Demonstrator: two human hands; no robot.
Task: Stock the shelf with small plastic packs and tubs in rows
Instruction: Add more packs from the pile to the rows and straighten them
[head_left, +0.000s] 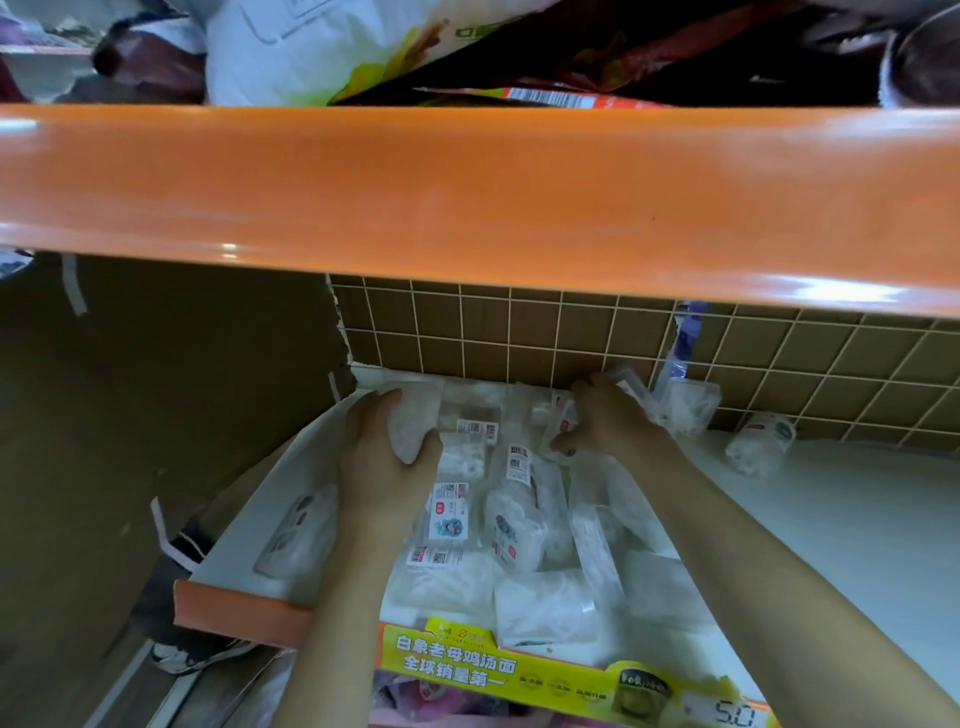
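A white plastic pack (410, 426) is gripped by the left hand (382, 457) at the shelf's back left; a small clear pack (558, 423) is pinched by the curled fingers of the right hand (605, 421) near the wire grid (519, 332). More packs (514, 519) are scattered across the white shelf (857, 519), and a tub (761, 441) is lying on its side to the right

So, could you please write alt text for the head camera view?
Two hands reach onto a white shelf crowded with small plastic packs: the left hand grips one white pack, the right hand pinches another near the brown grid back panel.
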